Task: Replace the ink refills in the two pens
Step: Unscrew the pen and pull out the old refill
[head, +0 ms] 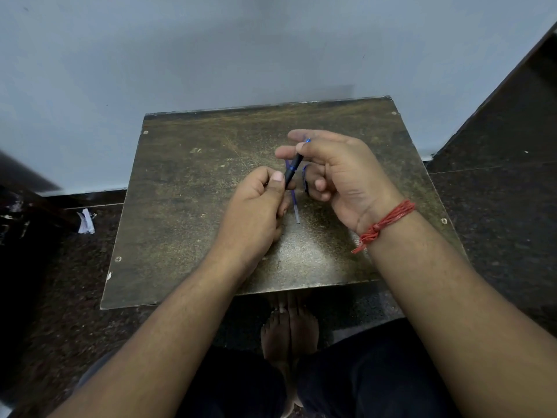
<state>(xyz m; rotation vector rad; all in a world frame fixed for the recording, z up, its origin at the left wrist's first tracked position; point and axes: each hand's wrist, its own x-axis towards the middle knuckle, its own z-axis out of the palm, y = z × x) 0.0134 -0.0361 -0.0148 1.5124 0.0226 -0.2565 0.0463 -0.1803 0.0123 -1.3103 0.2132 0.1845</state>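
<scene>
Over the middle of a worn brown table (187, 206) I hold a dark pen (293, 171) with a blue ring, between both hands. My right hand (334, 173) pinches its upper end between thumb and forefinger. My left hand (259, 206) grips its lower end with curled fingers and thumb. A thin ink refill (295, 206), blue with a clear end, lies on the table just below the pen, between my hands. Another blue part (305, 173) shows behind my right fingers, mostly hidden.
The small table stands against a pale wall (211, 55) on a dark speckled floor. Crumpled white paper (86, 221) lies on the floor at the left. My bare feet (289, 330) are under the table's front edge. A red thread band (382, 221) circles my right wrist.
</scene>
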